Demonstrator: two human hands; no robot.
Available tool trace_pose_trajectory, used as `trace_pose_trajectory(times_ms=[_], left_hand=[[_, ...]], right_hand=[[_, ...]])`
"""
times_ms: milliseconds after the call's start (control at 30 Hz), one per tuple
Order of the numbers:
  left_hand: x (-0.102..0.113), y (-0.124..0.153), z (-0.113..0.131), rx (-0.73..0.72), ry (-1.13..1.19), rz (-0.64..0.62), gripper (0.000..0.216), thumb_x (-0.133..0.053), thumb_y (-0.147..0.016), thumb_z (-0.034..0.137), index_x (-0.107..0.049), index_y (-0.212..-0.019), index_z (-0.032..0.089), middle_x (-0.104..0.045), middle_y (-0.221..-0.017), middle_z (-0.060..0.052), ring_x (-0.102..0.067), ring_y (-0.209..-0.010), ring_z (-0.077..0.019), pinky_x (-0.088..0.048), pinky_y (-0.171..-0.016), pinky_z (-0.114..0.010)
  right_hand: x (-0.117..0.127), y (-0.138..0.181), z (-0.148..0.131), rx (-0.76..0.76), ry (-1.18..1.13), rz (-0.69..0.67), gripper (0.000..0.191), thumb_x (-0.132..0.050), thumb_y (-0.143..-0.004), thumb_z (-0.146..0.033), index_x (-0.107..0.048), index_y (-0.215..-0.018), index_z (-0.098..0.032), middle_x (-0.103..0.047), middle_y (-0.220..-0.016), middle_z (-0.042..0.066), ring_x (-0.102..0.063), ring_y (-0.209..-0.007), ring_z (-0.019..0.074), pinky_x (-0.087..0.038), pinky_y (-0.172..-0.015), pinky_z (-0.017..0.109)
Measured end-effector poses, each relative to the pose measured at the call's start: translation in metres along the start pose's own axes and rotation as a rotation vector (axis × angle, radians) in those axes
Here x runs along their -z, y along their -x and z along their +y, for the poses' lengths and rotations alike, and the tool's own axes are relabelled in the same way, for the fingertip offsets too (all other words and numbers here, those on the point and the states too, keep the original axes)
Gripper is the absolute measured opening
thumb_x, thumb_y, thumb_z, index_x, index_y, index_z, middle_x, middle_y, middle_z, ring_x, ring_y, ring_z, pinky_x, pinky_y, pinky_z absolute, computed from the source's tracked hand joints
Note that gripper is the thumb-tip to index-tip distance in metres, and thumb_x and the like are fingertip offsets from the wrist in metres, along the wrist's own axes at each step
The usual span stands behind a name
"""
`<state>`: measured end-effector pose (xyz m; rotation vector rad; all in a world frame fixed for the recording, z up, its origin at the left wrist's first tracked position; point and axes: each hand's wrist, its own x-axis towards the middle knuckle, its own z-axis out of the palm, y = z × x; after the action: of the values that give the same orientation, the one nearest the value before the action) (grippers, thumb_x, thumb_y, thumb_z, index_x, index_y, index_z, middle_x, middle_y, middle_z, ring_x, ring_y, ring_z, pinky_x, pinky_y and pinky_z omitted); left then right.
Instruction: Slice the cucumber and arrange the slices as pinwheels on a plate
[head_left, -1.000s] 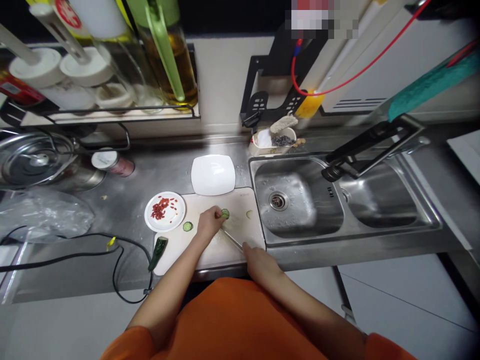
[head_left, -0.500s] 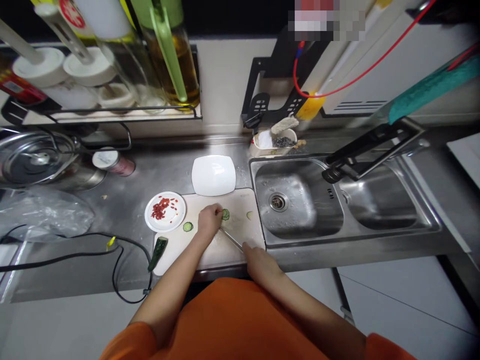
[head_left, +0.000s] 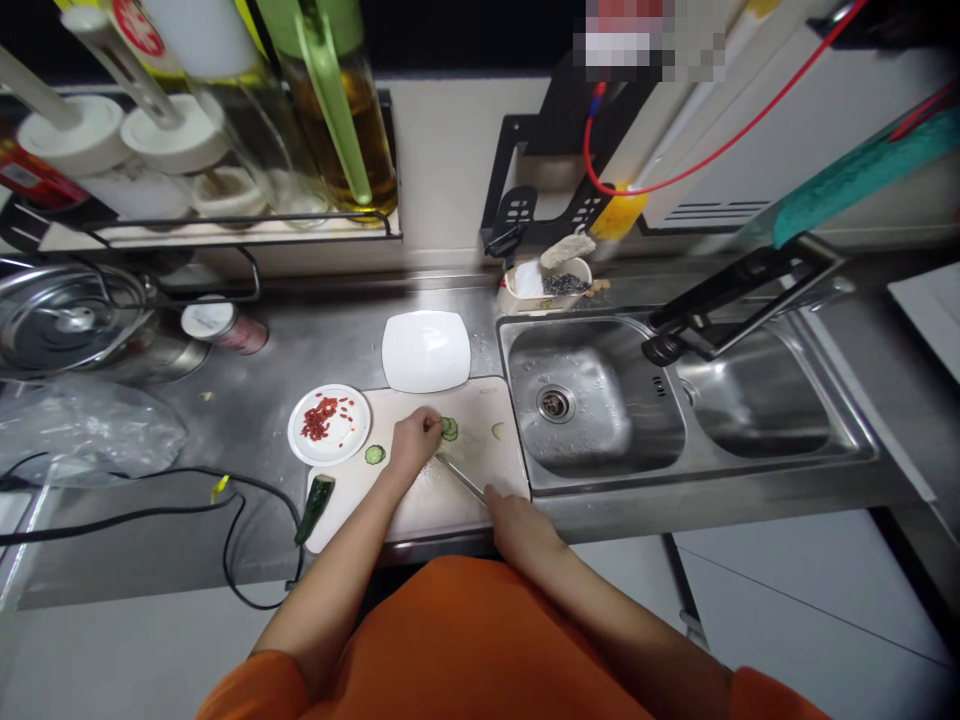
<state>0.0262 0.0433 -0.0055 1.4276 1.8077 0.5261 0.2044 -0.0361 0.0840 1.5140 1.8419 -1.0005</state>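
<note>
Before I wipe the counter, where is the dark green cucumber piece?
In the head view, the dark green cucumber piece lies left of centre, across the left edge of the pale rectangular cutting board, below the round white plate.

Two bare forearms reach forward from the wearer's orange-clad torso [head_left: 480, 645]. The left grip [head_left: 417, 438] is the farther one, fingers bent inward, back of the hand upward; how tightly they close is too small to tell. The left forearm [head_left: 337, 585] slants back from it, outward to the left. The right grip [head_left: 523, 528] is nearer the body, right of the left grip and apart from it, fingers curled closed. Behind it, the right forearm [head_left: 637, 630] angles outward to the right.
</note>
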Motion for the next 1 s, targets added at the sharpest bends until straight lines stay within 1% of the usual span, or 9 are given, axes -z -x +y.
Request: trace_pose_trajectory(times_ms=[167,233,300,400,533,667,767,867,1000], left_hand=[[0.020,0.012,-0.013,0.154,0.072,0.080,0.014,-0.058,-0.072,0.031,-0.065,-0.079,0.021,-0.066,-0.071,0.002,-0.059,-0.066,-0.0123,-0.042,-0.067,-0.024],[0.025,0.019,-0.018,0.182,0.070,0.098,0.017,-0.059,-0.072,0.032,-0.066,-0.081,0.021,-0.067,-0.073,0.001,-0.059,-0.068,-0.0130,-0.043,-0.068,-0.024],[0.027,0.025,-0.022,0.149,0.050,0.101,0.019,-0.058,-0.073,0.033,-0.066,-0.084,0.020,-0.068,-0.074,0.000,-0.060,-0.069,-0.0136,-0.043,-0.068,-0.024],[0.024,0.031,-0.028,0.049,-0.042,0.106,0.021,-0.056,-0.073,0.027,-0.067,-0.089,0.020,-0.067,-0.076,-0.002,-0.059,-0.071,-0.0149,-0.043,-0.070,-0.026],[0.017,0.034,-0.035,-0.035,-0.185,0.161,0.026,-0.055,-0.071,0.021,-0.067,-0.093,0.017,-0.065,-0.078,-0.005,-0.057,-0.076,-0.0176,-0.043,-0.075,-0.028],[0.013,0.034,-0.039,-0.049,-0.185,0.183,0.024,-0.055,-0.072,0.021,-0.067,-0.092,0.016,-0.064,-0.078,-0.005,-0.055,-0.073,-0.0169,-0.043,-0.073,-0.028],[0.012,0.035,-0.040,-0.047,-0.168,0.192,0.021,-0.055,-0.073,0.022,-0.067,-0.090,0.016,-0.063,-0.076,-0.005,-0.054,-0.070,-0.0160,-0.042,-0.072,-0.028],[0.011,0.036,-0.040,-0.048,-0.164,0.197,0.021,-0.054,-0.074,0.023,-0.067,-0.089,0.017,-0.063,-0.075,-0.004,-0.054,-0.070,-0.0158,-0.041,-0.071,-0.028],[0.010,0.036,-0.041,-0.052,-0.160,0.201,0.021,-0.054,-0.075,0.024,-0.067,-0.091,0.017,-0.063,-0.076,-0.005,-0.054,-0.071,-0.0161,-0.041,-0.071,-0.028]], right_hand=[[0.000,0.001,-0.001,-0.011,-0.002,0.012,0.043,-0.033,-0.081,0.000,-0.046,-0.118,-0.016,-0.064,-0.093,0.013,-0.061,-0.095,0.0250,-0.044,-0.068,0.030],[0.000,0.000,-0.001,-0.008,-0.002,0.014,0.042,-0.032,-0.081,0.000,-0.047,-0.118,-0.016,-0.063,-0.093,0.013,-0.061,-0.095,0.0253,-0.044,-0.067,0.030],[0.001,-0.001,-0.001,-0.005,0.000,0.008,0.041,-0.032,-0.081,0.000,-0.046,-0.117,-0.016,-0.063,-0.094,0.013,-0.061,-0.095,0.0254,-0.043,-0.067,0.030],[0.001,-0.002,-0.001,0.003,0.012,0.002,0.040,-0.033,-0.082,-0.001,-0.046,-0.117,-0.016,-0.063,-0.094,0.014,-0.061,-0.094,0.0255,-0.043,-0.066,0.030],[0.001,-0.003,0.000,0.016,0.020,0.009,0.042,-0.032,-0.081,0.000,-0.046,-0.118,-0.015,-0.063,-0.092,0.013,-0.061,-0.096,0.0251,-0.043,-0.068,0.030],[0.002,-0.005,-0.004,0.030,0.035,0.046,0.042,-0.034,-0.080,0.000,-0.046,-0.117,-0.015,-0.064,-0.091,0.013,-0.062,-0.095,0.0250,-0.044,-0.068,0.029],[0.005,-0.008,-0.013,0.044,0.048,0.087,0.041,-0.032,-0.081,0.000,-0.046,-0.118,-0.015,-0.065,-0.092,0.013,-0.062,-0.095,0.0246,-0.045,-0.069,0.030],[0.010,-0.014,-0.025,0.048,0.044,0.091,0.039,-0.030,-0.084,-0.003,-0.045,-0.118,-0.014,-0.065,-0.093,0.014,-0.063,-0.094,0.0241,-0.046,-0.070,0.030],[0.014,-0.021,-0.034,0.065,0.026,0.098,0.038,-0.030,-0.084,-0.003,-0.044,-0.118,-0.013,-0.066,-0.093,0.014,-0.063,-0.094,0.0236,-0.046,-0.071,0.030]])
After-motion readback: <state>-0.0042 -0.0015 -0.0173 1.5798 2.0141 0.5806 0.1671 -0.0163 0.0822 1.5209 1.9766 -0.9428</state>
